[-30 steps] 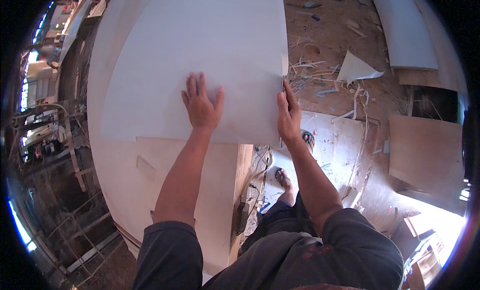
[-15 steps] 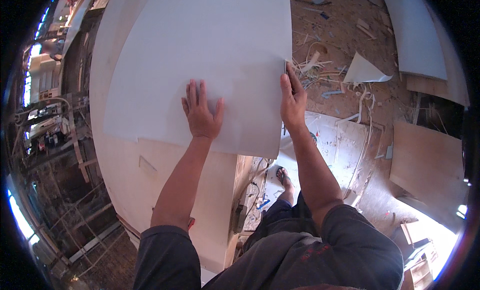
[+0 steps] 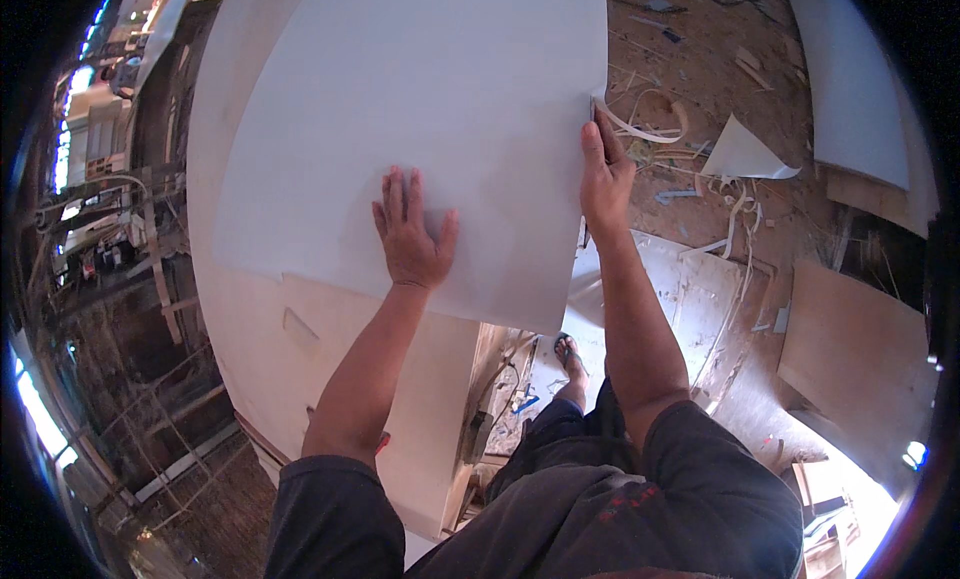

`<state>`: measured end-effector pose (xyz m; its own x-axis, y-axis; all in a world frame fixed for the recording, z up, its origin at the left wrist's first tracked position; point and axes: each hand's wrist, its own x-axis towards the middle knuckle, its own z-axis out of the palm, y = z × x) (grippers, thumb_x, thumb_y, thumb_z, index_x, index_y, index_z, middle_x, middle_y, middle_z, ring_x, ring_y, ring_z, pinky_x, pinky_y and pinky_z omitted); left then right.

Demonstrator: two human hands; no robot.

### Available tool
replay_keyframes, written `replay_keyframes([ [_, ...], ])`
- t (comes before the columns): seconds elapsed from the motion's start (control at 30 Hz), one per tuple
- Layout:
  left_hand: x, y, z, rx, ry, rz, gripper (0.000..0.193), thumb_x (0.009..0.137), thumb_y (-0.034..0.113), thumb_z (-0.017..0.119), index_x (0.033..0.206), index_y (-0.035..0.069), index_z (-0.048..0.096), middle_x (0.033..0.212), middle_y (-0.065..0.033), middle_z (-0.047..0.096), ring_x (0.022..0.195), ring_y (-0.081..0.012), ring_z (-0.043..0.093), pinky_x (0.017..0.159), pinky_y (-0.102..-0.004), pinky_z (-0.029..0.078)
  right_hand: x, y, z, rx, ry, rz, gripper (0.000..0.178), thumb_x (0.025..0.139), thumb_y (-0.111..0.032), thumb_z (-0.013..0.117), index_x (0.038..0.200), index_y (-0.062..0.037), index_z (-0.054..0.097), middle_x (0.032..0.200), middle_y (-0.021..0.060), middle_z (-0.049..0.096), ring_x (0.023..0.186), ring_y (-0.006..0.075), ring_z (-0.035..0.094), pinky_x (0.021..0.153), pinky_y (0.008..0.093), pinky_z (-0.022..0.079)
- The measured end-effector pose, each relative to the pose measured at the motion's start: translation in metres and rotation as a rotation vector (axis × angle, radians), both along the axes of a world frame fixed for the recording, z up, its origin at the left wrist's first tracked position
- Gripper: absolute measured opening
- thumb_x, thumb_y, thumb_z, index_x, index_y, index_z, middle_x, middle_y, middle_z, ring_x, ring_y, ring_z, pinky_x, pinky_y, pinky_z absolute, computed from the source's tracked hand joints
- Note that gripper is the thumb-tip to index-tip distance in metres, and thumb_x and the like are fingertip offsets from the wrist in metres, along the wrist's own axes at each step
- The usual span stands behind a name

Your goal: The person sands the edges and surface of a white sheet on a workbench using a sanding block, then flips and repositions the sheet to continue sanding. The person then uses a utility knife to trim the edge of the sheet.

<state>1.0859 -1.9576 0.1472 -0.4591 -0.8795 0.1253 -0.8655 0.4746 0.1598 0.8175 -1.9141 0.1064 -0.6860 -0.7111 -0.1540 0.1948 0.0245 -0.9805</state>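
Note:
A large white laminate sheet (image 3: 470, 79) lies over a pale wooden board (image 3: 400, 379), whose bare wood shows along the near side. My left hand (image 3: 414, 241) rests flat on the sheet, fingers spread. At the sheet's right edge my right hand (image 3: 606, 184) is closed around a thin blade-like tool (image 3: 594, 107), mostly hidden by the fingers. From this tool a narrow white strip (image 3: 655, 134) curls out to the right, over the littered floor.
A triangular white offcut (image 3: 742, 151) and several scraps lie on the brown floor at right. Further right stand a white panel (image 3: 850, 79) and a wooden panel (image 3: 850, 329). Thin bars and timber (image 3: 150, 249) fill the left side. My foot (image 3: 567, 349) shows below.
My right hand has moved away from me along the sheet's edge with the tool. A longer strip now curls off beside it. My left hand stays flat on the sheet.

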Motion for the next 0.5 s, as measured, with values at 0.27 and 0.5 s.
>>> replay_keyframes([
  [0.27,-0.0003,0.0012,-0.001,-0.005,-0.006,0.007,0.08,0.095,0.044,0.061,0.159,0.005,0.036,0.166,-0.0216,0.028,0.155,-0.0404,0.024,0.123,-0.0612,0.017,-0.0056,-0.0074,-0.0039,-0.008,-0.041,-0.014,0.068,0.103,-0.043,0.063,0.146,0.009,0.051,0.146,0.0257,0.056,0.139,0.0293,0.051,0.116,0.0388,0.039],
  [0.5,0.0046,0.0051,-0.0026,-0.017,-0.011,-0.003,0.079,0.095,0.045,0.061,0.159,0.006,0.036,0.167,-0.0204,0.027,0.155,-0.0404,0.024,0.123,-0.0609,0.017,-0.0042,-0.0068,-0.003,-0.005,-0.149,-0.007,0.07,0.102,-0.044,0.065,0.145,0.0097,0.052,0.145,0.0257,0.057,0.138,0.0298,0.052,0.117,0.04,0.038],
])
